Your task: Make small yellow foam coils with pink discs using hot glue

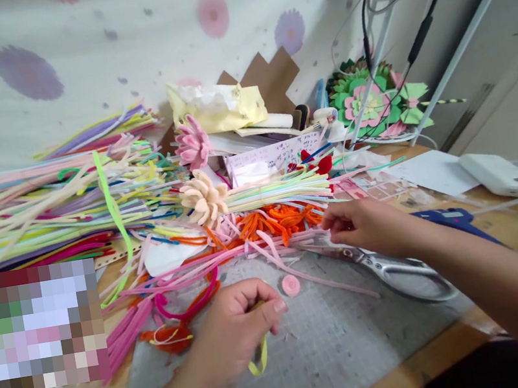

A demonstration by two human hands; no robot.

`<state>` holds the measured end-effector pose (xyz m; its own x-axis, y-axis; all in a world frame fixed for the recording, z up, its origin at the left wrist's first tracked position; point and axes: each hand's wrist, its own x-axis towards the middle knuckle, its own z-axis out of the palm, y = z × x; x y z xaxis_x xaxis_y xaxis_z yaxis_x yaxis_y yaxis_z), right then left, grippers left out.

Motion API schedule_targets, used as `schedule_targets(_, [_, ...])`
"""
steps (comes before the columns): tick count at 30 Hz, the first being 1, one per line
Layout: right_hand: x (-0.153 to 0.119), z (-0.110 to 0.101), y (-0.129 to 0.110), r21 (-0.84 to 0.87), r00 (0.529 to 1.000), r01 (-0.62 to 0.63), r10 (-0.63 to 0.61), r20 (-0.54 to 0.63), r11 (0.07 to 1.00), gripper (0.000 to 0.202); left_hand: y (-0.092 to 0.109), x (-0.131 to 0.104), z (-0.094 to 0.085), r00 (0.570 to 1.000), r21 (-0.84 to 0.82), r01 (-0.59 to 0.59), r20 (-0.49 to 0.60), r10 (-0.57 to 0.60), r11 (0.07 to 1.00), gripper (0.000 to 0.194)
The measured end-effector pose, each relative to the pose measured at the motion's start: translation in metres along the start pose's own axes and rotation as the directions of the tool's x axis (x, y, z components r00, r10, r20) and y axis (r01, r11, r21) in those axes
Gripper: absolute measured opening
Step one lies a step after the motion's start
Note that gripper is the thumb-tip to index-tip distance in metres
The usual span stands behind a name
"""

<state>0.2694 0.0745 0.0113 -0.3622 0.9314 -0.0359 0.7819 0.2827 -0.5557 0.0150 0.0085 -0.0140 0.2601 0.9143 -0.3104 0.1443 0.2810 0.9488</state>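
We find the left hand (242,318) with thumb and fingers closed together in a pinch, gripping a narrow yellow-green fuzzy strip (263,354). The strip shows a little between the fingers, and its lower part hangs in a curl just below them, over the grey cutting mat (327,347).

We observe the right hand (366,223) with its fingers bent inward and thumb close to them, above the blades of the silver metal scissors (370,260). We cannot tell whether its fingertips meet or hold anything. The scissors' looped handles extend out beneath the wrist.

Just beyond the left fingertips we record a small round pink coiled piece (290,285), lying on the mat. A pale pink fuzzy stem (332,281) runs between the two hands, passing beyond the coil. To the left of the left fingers lie a curved magenta fuzzy stem (199,313) and an orange bird-like fuzzy piece (170,339).

Farther out, beyond both sets of fingers, we note bunched orange fuzzy stems (287,219) and a cream petalled fuzzy flower (203,199). A dark blue tool (454,219) lies to the right of the right fingers, partly behind the forearm.
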Motion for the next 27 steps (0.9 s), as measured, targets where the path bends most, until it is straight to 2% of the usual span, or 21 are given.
schedule_targets(4, [-0.002, -0.001, 0.007, 0.018, 1.000, -0.019, 0.019, 0.014, 1.000, 0.012, 0.002, -0.003, 0.001, 0.984, 0.105, 0.027, 0.174, -0.045, 0.994, 0.010])
schedule_targets(6, [-0.002, 0.003, 0.007, 0.008, 1.000, -0.018, 0.018, 0.021, 1.000, 0.012, 0.003, -0.004, 0.001, 0.972, 0.134, 0.026, 0.227, -0.056, 0.991, 0.009])
schedule_targets(12, [-0.003, 0.001, 0.000, -0.158, 0.998, -0.005, -0.004, -0.062, 0.987, 0.017, 0.005, -0.003, 0.002, 0.992, 0.036, 0.009, 0.125, -0.014, 0.999, 0.011])
schedule_targets(15, [-0.012, 0.000, -0.020, -0.163, 0.980, 0.086, -0.113, -0.162, 0.983, 0.019, 0.006, -0.004, 0.004, 0.998, -0.079, 0.025, 0.059, -0.020, 0.997, 0.016])
schedule_targets(18, [-0.021, 0.016, -0.051, 0.074, 0.967, 0.202, -0.187, -0.171, 0.977, 0.013, 0.005, -0.005, 0.007, 1.000, -0.200, 0.004, -0.012, -0.007, 0.980, 0.020])
schedule_targets(21, [-0.027, 0.041, -0.076, 0.360, 0.983, 0.183, -0.181, -0.039, 0.915, 0.012, 0.002, -0.006, 0.008, 0.999, -0.354, -0.041, -0.008, 0.041, 0.934, 0.028])
schedule_targets(24, [-0.025, 0.063, -0.086, 0.554, 0.984, 0.132, -0.175, 0.026, 0.822, 0.017, -0.001, -0.005, 0.007, 0.996, -0.441, -0.080, -0.004, 0.086, 0.894, 0.028])
schedule_targets(27, [-0.020, 0.072, -0.083, 0.685, 0.986, 0.080, -0.160, 0.054, 0.725, 0.023, -0.002, -0.004, 0.006, 0.994, -0.464, -0.111, -0.031, 0.110, 0.879, 0.030])
